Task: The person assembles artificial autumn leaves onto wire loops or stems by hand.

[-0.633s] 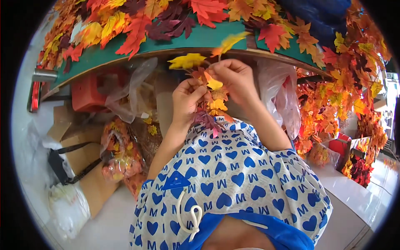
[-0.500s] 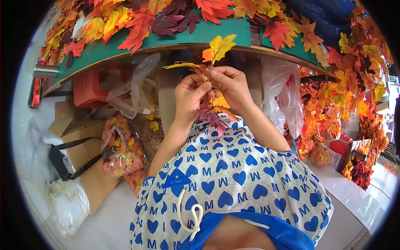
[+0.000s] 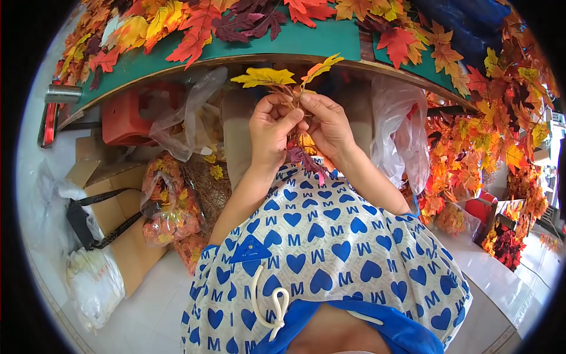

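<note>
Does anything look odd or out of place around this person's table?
Nothing looks clearly damaged or spilled. The floor at left is merely cluttered: a black strap lies across cardboard beside bagged leaves. The leaf sprig between left hand and right hand shows no obvious fault.

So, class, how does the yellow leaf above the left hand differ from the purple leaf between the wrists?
The yellow leaf is bright; the purple leaf is dark. The yellow leaf spreads sideways above the left hand; the purple leaf hangs lower, pointing downward. Both have jagged edges.
</note>
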Available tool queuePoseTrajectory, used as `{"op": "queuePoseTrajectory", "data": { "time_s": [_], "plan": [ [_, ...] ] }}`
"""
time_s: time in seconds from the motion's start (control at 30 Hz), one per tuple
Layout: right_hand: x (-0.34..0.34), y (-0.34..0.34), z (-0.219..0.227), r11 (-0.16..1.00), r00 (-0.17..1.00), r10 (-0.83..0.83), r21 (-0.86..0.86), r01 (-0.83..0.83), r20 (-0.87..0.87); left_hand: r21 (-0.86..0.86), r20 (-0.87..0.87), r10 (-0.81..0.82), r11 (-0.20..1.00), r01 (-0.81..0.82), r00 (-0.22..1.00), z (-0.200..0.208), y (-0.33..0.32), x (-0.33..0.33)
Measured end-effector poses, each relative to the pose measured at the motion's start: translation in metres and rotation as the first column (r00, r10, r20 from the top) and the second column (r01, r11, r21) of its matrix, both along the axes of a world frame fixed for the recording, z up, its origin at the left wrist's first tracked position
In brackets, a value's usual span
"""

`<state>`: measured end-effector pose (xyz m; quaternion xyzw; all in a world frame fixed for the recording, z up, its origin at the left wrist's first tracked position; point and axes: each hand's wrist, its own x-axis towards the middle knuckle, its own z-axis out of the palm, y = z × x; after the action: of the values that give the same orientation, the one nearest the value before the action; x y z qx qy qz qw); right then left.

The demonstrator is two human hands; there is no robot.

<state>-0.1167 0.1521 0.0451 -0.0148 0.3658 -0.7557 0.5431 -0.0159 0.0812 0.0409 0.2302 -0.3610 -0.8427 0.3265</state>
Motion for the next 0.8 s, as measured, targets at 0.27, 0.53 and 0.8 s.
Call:
{"op": "queuePoseTrajectory", "data": {
  "time_s": [0.27, 0.53, 0.8],
  "plan": [
    [0.002, 0.001, -0.002, 0.999, 0.999, -0.033, 0.038, 0.033, -0.001, 0.035, -0.008, 0.002, 0.999, -0.001, 1.000, -0.006, -0.001, -0.002],
    [0.009, 0.008, -0.008, 0.999, 0.998, -0.043, -0.005, 0.043, 0.043, -0.011, -0.012, 0.004, 1.000, -0.004, 1.000, -0.004, 0.000, -0.002],
    [0.012, 0.013, -0.014, 0.988, 0.976, -0.128, -0.065, 0.142, 0.178, -0.036, 0.050, -0.080, 0.996, 0.082, 0.996, 0.000, 0.001, -0.004]
  ]
}}
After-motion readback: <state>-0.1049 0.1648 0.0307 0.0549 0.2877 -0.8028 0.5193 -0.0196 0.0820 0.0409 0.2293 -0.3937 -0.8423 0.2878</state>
